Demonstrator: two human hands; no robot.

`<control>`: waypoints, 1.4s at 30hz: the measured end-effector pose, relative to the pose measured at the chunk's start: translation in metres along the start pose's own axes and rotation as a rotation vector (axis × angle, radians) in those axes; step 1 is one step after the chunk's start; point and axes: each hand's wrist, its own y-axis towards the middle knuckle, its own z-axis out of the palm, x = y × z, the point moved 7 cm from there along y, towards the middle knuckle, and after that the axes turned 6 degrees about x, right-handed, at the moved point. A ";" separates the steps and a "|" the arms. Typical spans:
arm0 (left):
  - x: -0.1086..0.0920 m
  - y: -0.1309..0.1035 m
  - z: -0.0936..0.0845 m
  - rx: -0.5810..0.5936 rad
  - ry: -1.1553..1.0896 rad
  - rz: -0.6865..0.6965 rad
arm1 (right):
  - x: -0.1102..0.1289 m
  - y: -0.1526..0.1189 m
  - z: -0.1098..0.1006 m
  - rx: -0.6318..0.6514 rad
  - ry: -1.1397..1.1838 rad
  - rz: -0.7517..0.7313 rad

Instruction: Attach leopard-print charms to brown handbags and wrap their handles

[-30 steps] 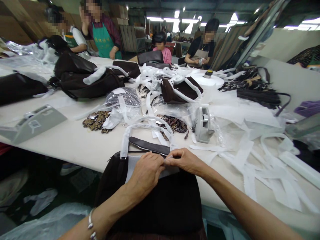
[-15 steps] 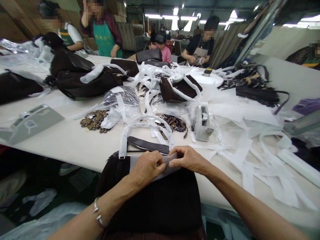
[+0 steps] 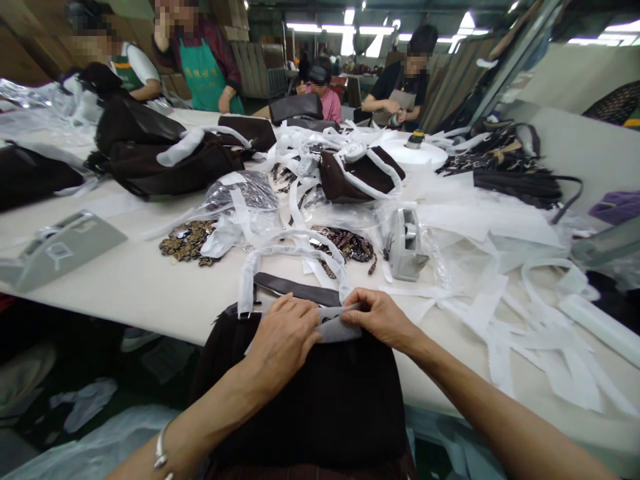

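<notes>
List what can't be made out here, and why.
Head view, all of these:
Part of the pale sheet: hidden under the left hand.
Inside of the near bag: hidden by its front and the hands.
Bracelet: partly cut off by the bottom edge.
Dark bag at far left: cut off by the left edge.
Lettering on the green apron: too small and blurred to read.

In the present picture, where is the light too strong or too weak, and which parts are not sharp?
In the head view, the ceiling lights burn out to white and the clear plastic at upper left glares; also in the head view, the dark bag sinks almost to black, hiding detail, while the far background looks soft.
</notes>
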 end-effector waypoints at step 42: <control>0.006 0.004 0.045 -0.048 0.046 0.215 | 0.043 -0.034 0.031 0.109 -1.204 -0.895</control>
